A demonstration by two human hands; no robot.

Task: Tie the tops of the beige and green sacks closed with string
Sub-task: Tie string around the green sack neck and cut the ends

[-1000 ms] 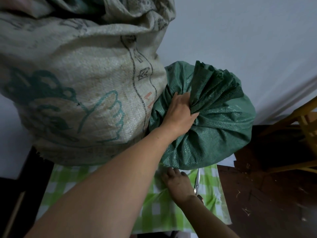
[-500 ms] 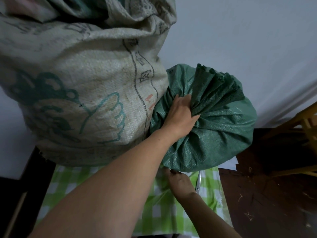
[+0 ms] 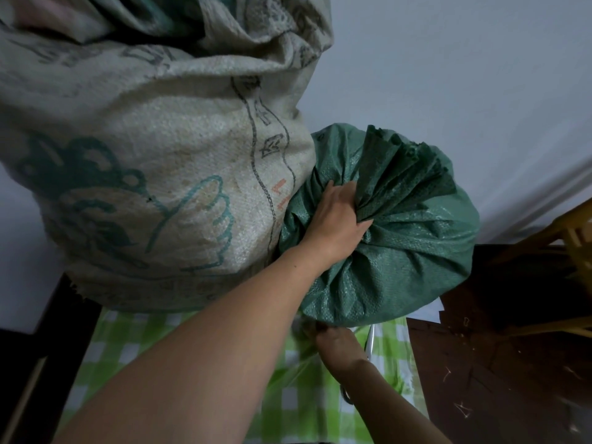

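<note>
The green sack [image 3: 416, 251] lies on its side on a table, at the right of the big beige sack [image 3: 160, 155] and pressed against it. Its top [image 3: 400, 174] is gathered into a fan of pleats that points up toward the wall [image 3: 448, 75]. The left hand [image 3: 336, 225] is clamped round the neck of those pleats, thumb on the near side and fingers curled over the far side, with its forearm reaching in from the lower left across the front of both sacks.

The right hand [image 3: 339, 344] sits low, at the under edge of the green sack, on the green and white checked tablecloth [image 3: 160, 341]. Its fingers are hidden beneath the sack's bulge, so whether they hold anything cannot be told. Just beside that hand a thin shiny strip of metal [image 3: 371, 339] lies on the cloth.

The beige sack stands taller, with green printed drawings and dark lettering on its side, and its own top is loosely crumpled and open at the upper edge of the view. To the right, off the table, a wooden chair [image 3: 570, 238] stands on a dark floor [image 3: 496, 379] strewn with small scraps.
</note>
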